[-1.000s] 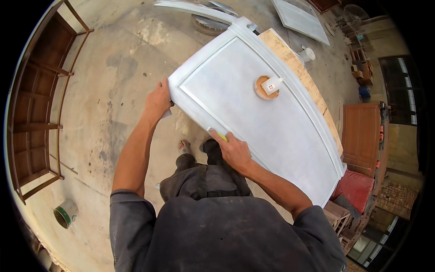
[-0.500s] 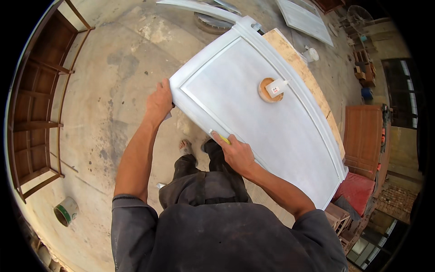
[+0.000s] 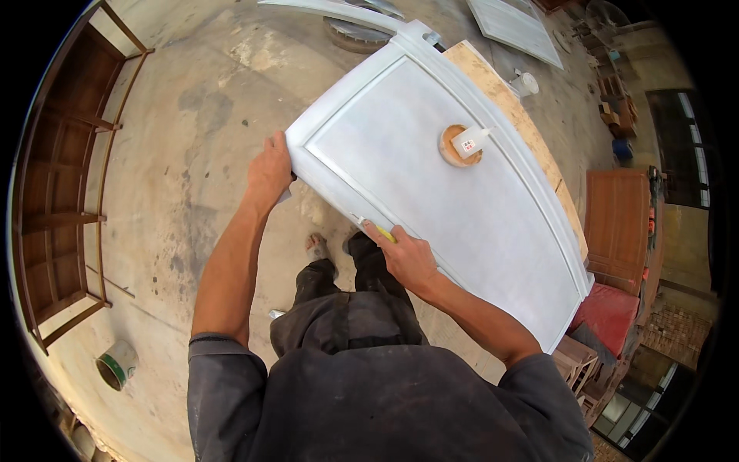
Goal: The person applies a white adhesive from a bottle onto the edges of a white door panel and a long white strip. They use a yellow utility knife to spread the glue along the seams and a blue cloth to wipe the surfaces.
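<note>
A large white-painted panel (image 3: 446, 208) with a raised frame moulding and a curved far edge lies in front of me. My left hand (image 3: 269, 168) is closed at its near left corner; a small pale, flat piece (image 3: 285, 195) and something dark show below the fingers, too little to name. My right hand (image 3: 408, 258) grips a slim yellow-handled tool (image 3: 387, 234), its pale tip at the panel's near edge moulding. On the panel sits a round tub (image 3: 454, 157) of tan paste, with a white squeeze bottle (image 3: 468, 142) lying across it.
Under the panel's far side is a bare wooden board (image 3: 504, 96). A brown wooden frame (image 3: 58, 208) stands at the left, near a bucket (image 3: 117, 365). White panels and a small white tub (image 3: 526, 84) are beyond. A brown cabinet (image 3: 616, 223) and red cloth (image 3: 604, 314) are at the right.
The yellow-handled tool and my right hand have shifted very slightly along the panel's near edge. My left hand stays at the corner. The view has tilted a little.
</note>
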A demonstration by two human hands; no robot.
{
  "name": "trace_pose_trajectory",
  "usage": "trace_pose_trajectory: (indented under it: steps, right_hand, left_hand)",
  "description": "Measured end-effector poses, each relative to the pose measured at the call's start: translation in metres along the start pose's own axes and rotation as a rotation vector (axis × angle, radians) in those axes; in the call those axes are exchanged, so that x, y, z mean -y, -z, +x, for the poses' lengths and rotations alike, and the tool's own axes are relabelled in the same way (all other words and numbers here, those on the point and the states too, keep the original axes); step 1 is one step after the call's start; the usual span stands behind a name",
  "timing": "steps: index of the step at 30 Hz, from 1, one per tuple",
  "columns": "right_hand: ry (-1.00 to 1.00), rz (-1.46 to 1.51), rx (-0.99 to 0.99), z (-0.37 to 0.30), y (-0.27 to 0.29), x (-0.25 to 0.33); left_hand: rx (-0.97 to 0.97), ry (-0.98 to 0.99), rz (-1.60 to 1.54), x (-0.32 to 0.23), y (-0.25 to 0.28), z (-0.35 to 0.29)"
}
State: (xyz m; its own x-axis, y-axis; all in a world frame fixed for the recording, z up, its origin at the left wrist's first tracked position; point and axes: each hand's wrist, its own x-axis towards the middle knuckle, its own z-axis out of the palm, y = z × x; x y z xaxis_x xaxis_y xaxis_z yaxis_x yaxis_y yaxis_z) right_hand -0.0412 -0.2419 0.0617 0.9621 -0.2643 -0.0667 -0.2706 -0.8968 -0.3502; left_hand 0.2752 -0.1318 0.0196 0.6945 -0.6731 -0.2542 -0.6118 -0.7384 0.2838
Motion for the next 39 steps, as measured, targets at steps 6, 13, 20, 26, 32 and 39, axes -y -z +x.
trace_pose_trajectory:
  steps: [6, 13, 20, 26, 32, 39]
  right_hand:
    - [0.029, -0.019, -0.066, 0.015, -0.005, 0.006]
    - [0.026, -0.032, -0.072, -0.001, -0.002, 0.003]
    - [0.000, -0.038, -0.028, -0.003, -0.001, 0.007]
    - [0.023, -0.037, -0.067, 0.018, -0.006, 0.012]
    - [0.003, -0.029, -0.045, 0.011, -0.002, 0.011]
    - [-0.011, -0.033, -0.020, 0.017, -0.003, 0.011]
  left_hand:
    - [-0.019, -0.041, -0.033, 0.000, 0.000, -0.001]
    - [-0.035, -0.026, -0.035, 0.002, -0.003, 0.000]
    - [-0.018, -0.016, -0.034, 0.002, -0.003, 0.001]
    - [-0.022, -0.038, -0.038, -0.001, 0.001, -0.002]
    - [-0.061, -0.041, -0.053, 0.001, -0.001, -0.003]
    - [-0.059, -0.057, -0.047, 0.003, -0.001, -0.002]
